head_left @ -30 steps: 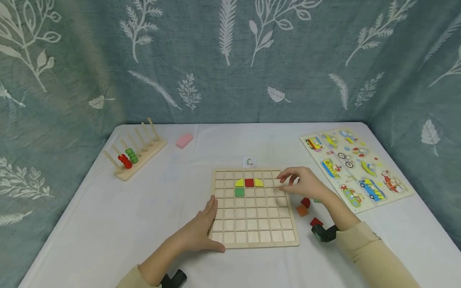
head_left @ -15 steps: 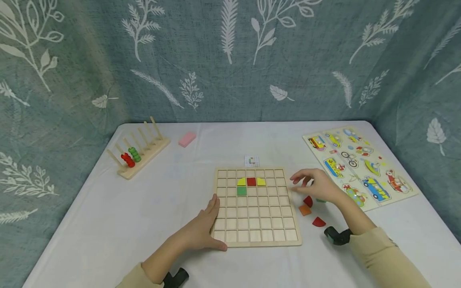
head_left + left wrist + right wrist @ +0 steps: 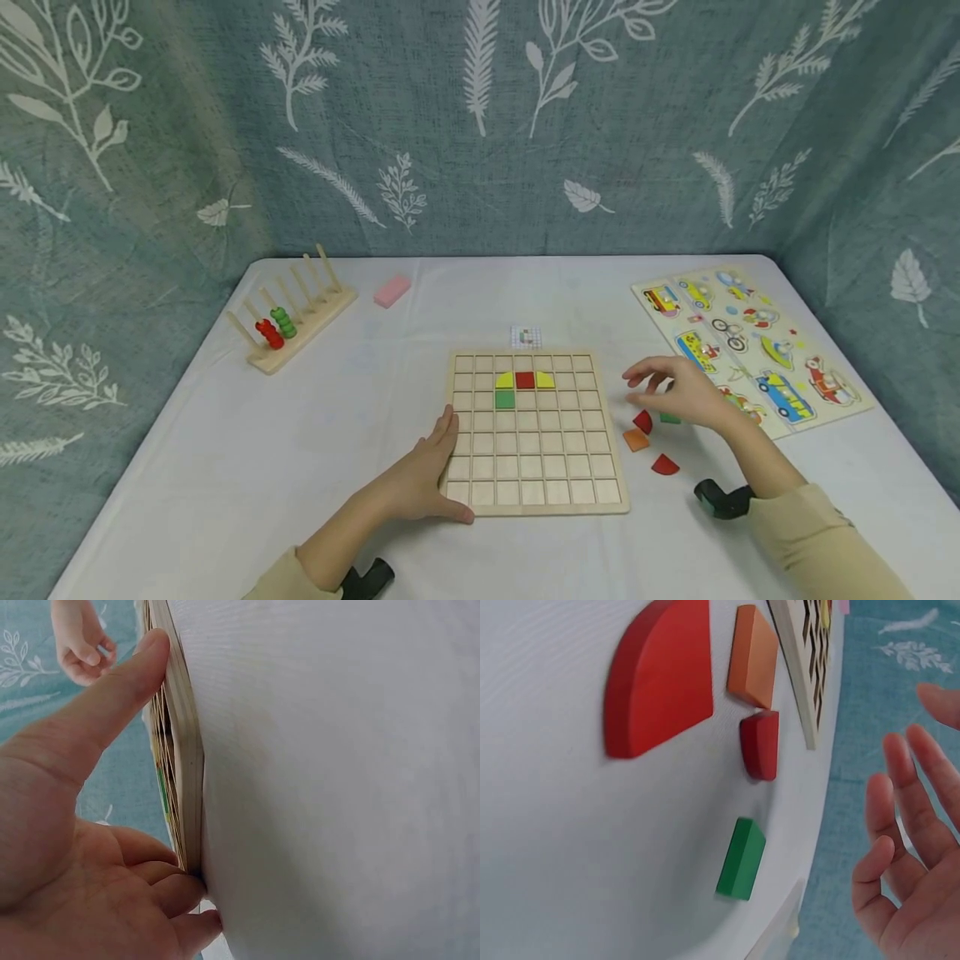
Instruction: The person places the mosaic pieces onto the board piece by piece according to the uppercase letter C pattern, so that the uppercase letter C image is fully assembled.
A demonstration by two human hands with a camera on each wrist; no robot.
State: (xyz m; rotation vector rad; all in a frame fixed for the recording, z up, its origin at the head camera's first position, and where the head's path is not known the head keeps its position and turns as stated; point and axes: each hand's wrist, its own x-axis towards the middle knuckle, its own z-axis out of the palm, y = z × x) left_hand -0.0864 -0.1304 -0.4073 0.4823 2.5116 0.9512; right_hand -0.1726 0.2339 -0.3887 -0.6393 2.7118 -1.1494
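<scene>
The wooden grid board (image 3: 529,465) lies flat on the white-covered desk (image 3: 360,417), just below the centre of the head frame. Four pieces sit in its upper left-central cells: a yellow quarter-round (image 3: 506,381), a red square (image 3: 525,380) and a second yellow quarter-round (image 3: 544,381) in one row, with a green square (image 3: 506,400) directly below the first.

Left hand (image 3: 416,482), lower centre: fingers extended and thumb spread wide, resting against the board's left edge and lower left corner.

Right hand (image 3: 681,392), right of centre: fingers loosely bent and parted, holding nothing. It is above the desk, clear of the surface, near the green loose piece (image 3: 670,418). Beside the board's right edge lie a red wedge (image 3: 642,422), an orange square (image 3: 637,439) just beside it, and a second red wedge (image 3: 665,464) lower down. The right wrist view shows all four loose pieces on the cloth.

A small printed card (image 3: 526,337) is just above the board's top edge. Upper left holds a peg rack (image 3: 273,360) bearing red beads (image 3: 269,333) and green beads (image 3: 282,322), with a pink block (image 3: 392,292) to its right. A vehicle picture board (image 3: 678,323) lies at right, set at a slant. A blue-green curtain (image 3: 480,200) with white leaf prints fills the background.
</scene>
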